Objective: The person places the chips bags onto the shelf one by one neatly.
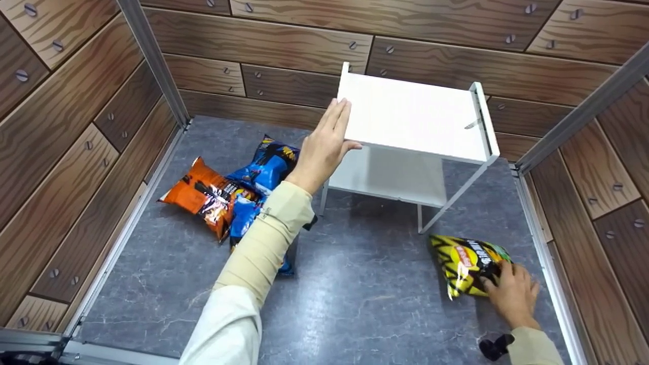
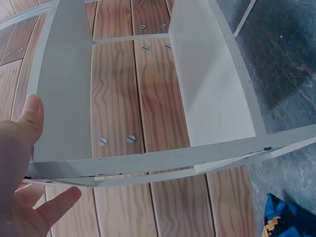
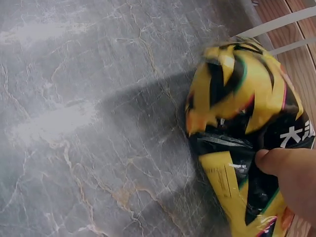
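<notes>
Yellow-and-black chip bag (image 1: 459,266): in the head view it lies at the right front of the white two-tier side table (image 1: 405,114), just beside a front leg (image 1: 448,197). The right hand (image 1: 514,294) grips its near right end, thumb and fingers bent about the film. The left hand (image 1: 324,149), well apart from the bag, rests on the table's left edge, fingers straight and thumb spread. An orange chip bag (image 1: 197,190) and blue chip bags (image 1: 266,170) lie left of the table. The step in hand looks like taking hold of the bag while the table is steadied; the next move calls for a firm yet gentle hold that won't crush the contents.

In the left wrist view, the left thumb lies against the edge of the tabletop, with fingers beyond the metal frame bar (image 2: 163,158); the yellow-and-black bag is out of sight here.

In the right wrist view, the right thumb presses the bag's black middle; the other fingers are hidden. The bag casts a shadow on the grey marbled floor (image 3: 89,98); whether it fully rests there, I cannot tell.
</notes>
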`<action>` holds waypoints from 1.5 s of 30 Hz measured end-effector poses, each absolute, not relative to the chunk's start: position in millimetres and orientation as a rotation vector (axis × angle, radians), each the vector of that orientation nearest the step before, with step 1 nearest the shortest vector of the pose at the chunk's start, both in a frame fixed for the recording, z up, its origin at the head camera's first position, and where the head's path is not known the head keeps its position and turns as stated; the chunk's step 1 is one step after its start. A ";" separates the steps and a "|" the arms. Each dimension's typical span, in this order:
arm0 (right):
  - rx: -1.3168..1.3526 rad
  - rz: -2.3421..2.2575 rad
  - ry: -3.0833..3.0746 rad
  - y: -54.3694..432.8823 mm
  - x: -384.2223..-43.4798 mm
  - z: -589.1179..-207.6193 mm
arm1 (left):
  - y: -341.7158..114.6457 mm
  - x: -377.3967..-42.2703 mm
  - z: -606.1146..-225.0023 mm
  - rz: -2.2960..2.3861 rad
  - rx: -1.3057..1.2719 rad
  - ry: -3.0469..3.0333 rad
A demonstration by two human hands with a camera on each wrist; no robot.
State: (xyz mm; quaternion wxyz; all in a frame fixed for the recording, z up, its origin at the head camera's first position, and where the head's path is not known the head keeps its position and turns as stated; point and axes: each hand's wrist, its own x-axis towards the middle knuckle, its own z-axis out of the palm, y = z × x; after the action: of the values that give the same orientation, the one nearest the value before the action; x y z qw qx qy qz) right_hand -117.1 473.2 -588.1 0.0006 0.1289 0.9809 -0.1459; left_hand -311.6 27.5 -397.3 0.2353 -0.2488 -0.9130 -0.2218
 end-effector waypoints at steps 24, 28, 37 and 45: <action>0.714 -0.389 2.660 462.1 -131.4 -568.8 | 28.2 -311.3 -397.8 -0.620 -0.674 -2.505; 0.692 -0.450 2.628 458.9 -133.9 -566.9 | 28.3 -311.3 -397.6 -0.620 -0.679 -2.503; 0.648 -0.746 2.655 455.8 -126.5 -565.6 | 29.0 -312.1 -398.0 -0.614 -0.680 -2.502; 0.740 -0.647 2.871 455.0 -118.2 -562.6 | 28.9 -311.4 -397.4 -0.617 -0.672 -2.504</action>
State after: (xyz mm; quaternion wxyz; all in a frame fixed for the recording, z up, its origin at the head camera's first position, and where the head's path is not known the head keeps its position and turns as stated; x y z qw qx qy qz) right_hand -118.2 455.0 -562.6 0.0532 0.2436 0.9447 -0.2129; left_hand -311.4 28.9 -397.4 0.2360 -0.2451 -0.9130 -0.2251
